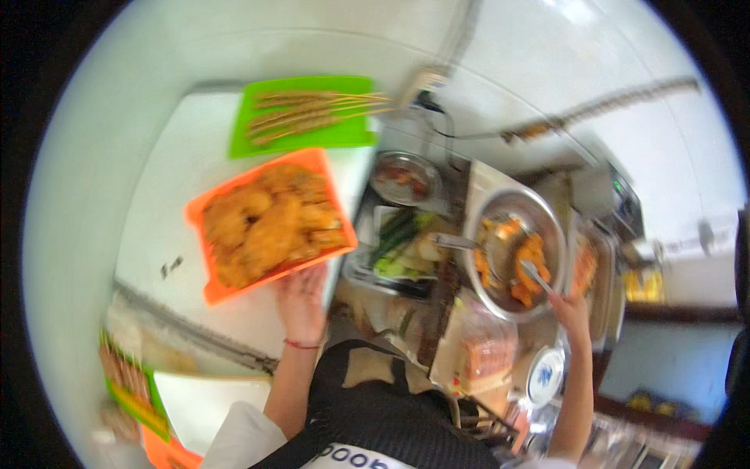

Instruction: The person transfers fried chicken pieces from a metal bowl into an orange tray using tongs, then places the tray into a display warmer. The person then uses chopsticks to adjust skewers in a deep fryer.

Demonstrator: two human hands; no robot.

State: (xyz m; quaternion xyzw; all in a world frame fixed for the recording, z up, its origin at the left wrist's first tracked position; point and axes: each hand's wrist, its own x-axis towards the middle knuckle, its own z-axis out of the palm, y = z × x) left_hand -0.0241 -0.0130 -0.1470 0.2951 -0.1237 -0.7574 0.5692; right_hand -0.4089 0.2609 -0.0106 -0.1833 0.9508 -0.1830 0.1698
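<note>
Head view: our left hand (302, 306) grasps the orange tray (341, 223), probably steadying it, while right of it our right hand (572, 311) clenches a utensil (536, 273).

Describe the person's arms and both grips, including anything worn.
The left grip and right grip are ungloved. A thin red band circles the left wrist. The left sleeve is white, the forearm uncovered; the right forearm is uncovered too.
</note>
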